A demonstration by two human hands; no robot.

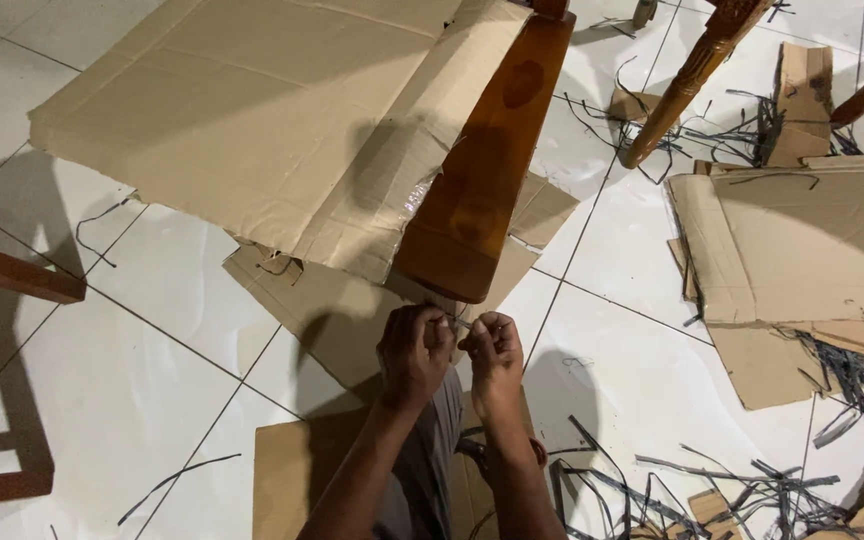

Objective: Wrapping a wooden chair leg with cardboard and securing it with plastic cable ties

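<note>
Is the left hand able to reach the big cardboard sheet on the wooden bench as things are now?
Probably yes. The left hand is just below the wooden bench, and nothing stands between it and the big cardboard sheet. But both hands pinch a thin strip.

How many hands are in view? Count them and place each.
2. The left hand and right hand meet at centre, pinching a thin strip between them, just below the brown wooden plank. No others visible.
</note>
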